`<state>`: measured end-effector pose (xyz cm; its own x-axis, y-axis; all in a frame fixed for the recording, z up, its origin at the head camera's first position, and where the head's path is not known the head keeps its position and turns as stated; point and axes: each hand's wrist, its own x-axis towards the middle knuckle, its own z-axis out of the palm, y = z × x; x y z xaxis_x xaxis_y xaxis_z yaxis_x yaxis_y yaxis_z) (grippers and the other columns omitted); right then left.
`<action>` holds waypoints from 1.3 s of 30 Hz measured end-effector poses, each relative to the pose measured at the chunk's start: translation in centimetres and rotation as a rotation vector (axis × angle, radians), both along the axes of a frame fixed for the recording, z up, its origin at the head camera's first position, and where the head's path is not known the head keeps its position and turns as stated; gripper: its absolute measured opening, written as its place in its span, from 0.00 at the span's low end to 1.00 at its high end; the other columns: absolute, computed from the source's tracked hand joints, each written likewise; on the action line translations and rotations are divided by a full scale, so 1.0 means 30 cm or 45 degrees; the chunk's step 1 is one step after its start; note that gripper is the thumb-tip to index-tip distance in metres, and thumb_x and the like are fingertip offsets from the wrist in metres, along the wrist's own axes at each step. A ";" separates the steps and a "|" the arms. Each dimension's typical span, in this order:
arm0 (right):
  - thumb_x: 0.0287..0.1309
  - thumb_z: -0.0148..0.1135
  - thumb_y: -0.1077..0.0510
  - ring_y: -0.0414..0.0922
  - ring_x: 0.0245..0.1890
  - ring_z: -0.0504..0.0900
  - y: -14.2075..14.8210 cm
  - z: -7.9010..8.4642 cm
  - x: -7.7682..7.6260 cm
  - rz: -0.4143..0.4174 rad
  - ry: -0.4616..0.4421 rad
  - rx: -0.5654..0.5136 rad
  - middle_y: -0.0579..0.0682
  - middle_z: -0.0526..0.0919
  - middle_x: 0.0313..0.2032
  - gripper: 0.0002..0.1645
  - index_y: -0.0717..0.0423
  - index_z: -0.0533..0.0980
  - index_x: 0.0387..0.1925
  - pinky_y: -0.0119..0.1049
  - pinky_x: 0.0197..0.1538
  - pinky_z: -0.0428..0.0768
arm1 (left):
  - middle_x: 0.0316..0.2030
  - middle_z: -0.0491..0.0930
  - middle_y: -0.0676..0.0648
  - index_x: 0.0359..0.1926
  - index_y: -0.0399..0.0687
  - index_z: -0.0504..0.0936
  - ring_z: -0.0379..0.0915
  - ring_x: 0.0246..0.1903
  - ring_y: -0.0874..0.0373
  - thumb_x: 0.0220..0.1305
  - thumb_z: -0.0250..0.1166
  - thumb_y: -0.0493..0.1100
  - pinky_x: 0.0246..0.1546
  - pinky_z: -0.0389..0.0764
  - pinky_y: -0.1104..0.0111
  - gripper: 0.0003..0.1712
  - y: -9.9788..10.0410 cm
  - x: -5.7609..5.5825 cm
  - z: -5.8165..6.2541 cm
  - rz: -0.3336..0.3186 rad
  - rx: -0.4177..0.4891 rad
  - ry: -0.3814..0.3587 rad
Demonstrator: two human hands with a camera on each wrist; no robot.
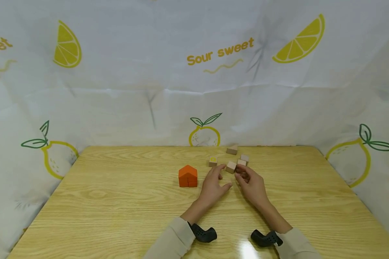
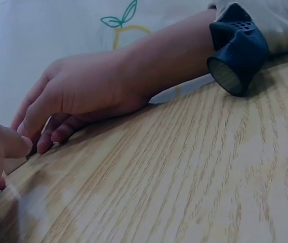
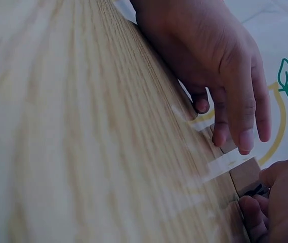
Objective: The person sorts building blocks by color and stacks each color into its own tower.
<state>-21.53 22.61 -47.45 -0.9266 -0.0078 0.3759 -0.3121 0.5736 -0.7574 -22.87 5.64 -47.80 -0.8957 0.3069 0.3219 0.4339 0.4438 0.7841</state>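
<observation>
My right hand (image 1: 253, 185) pinches the right side of a plain wooden block (image 1: 231, 167) with its fingertips. In the right wrist view, a dark mark shows beside these fingertips on the block (image 3: 245, 177). Left of the block, my left hand (image 1: 213, 185) rests with loosely bent fingers and holds nothing; its thumb points toward the right hand. Just beyond the left fingertips stands a small wooden block with a yellow mark (image 1: 213, 161). Behind the right hand lie two light wooden blocks, one nearer (image 1: 241, 163) and one farther (image 1: 244, 157).
An orange house-shaped group of blocks (image 1: 188, 176) stands left of my left hand. A wooden wedge (image 1: 232, 149) lies near the back edge of the wood-grain table (image 1: 123, 201). Behind the table hangs a white cloth with lemon prints (image 1: 133, 72).
</observation>
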 end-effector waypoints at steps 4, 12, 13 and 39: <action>0.65 0.59 0.61 0.51 0.41 0.81 -0.002 -0.002 0.002 0.006 0.038 0.044 0.58 0.81 0.46 0.24 0.65 0.72 0.60 0.36 0.40 0.80 | 0.39 0.74 0.50 0.68 0.49 0.65 0.69 0.38 0.58 0.56 0.72 0.44 0.37 0.70 0.66 0.40 0.005 0.000 0.007 0.020 -0.092 -0.036; 0.62 0.61 0.64 0.49 0.37 0.80 -0.007 -0.006 0.002 0.007 0.055 0.062 0.57 0.82 0.44 0.23 0.64 0.73 0.59 0.33 0.36 0.78 | 0.49 0.76 0.51 0.68 0.49 0.66 0.70 0.38 0.59 0.57 0.71 0.41 0.40 0.73 0.65 0.39 0.006 -0.002 0.009 0.037 -0.027 -0.078; 0.62 0.62 0.64 0.49 0.37 0.80 -0.007 -0.006 0.001 0.007 0.057 0.063 0.57 0.82 0.43 0.23 0.64 0.74 0.58 0.33 0.35 0.78 | 0.50 0.76 0.51 0.68 0.47 0.66 0.68 0.35 0.61 0.57 0.71 0.39 0.35 0.71 0.68 0.38 0.006 -0.003 0.008 0.040 0.002 -0.074; 0.59 0.65 0.61 0.38 0.22 0.70 -0.005 -0.009 0.000 0.124 0.009 0.143 0.48 0.78 0.30 0.20 0.63 0.77 0.52 0.32 0.25 0.70 | 0.27 0.74 0.51 0.53 0.40 0.82 0.63 0.28 0.61 0.55 0.71 0.37 0.28 0.65 0.73 0.22 0.003 -0.003 0.003 0.187 0.020 0.092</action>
